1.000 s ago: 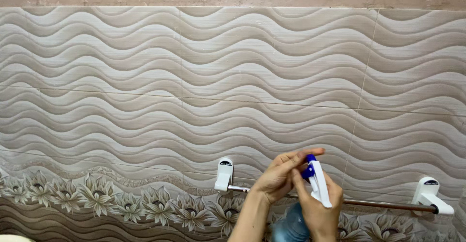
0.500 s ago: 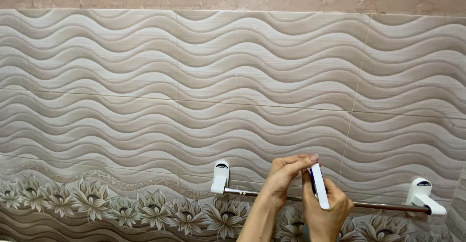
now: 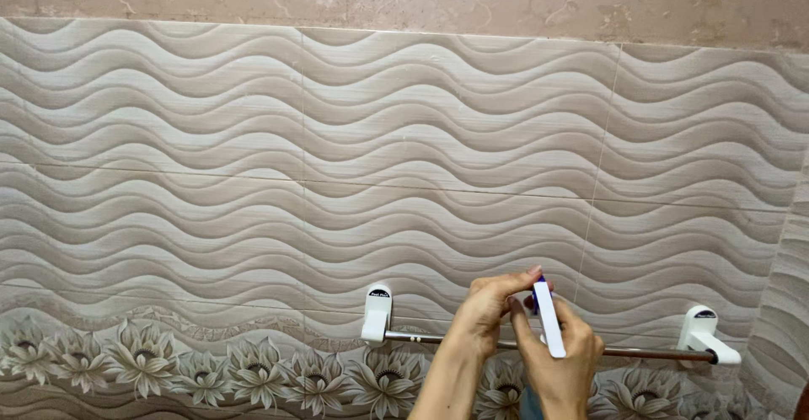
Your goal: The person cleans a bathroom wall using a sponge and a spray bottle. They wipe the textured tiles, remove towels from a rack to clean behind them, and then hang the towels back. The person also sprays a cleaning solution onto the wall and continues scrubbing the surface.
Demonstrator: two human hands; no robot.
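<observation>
Both hands up in front of the towel rail (image 3: 640,353), low on the wavy tiled wall (image 3: 337,150). Right hand (image 3: 560,361) wrapped around the neck of a spray bottle (image 3: 548,319), white trigger head facing up, bottle body mostly out of view below. Left hand (image 3: 489,306) pinched on the blue nozzle tip at the top. Looks like nozzle adjustment in progress; no spray visible on tiles or rail, so nothing wetted yet.
</observation>
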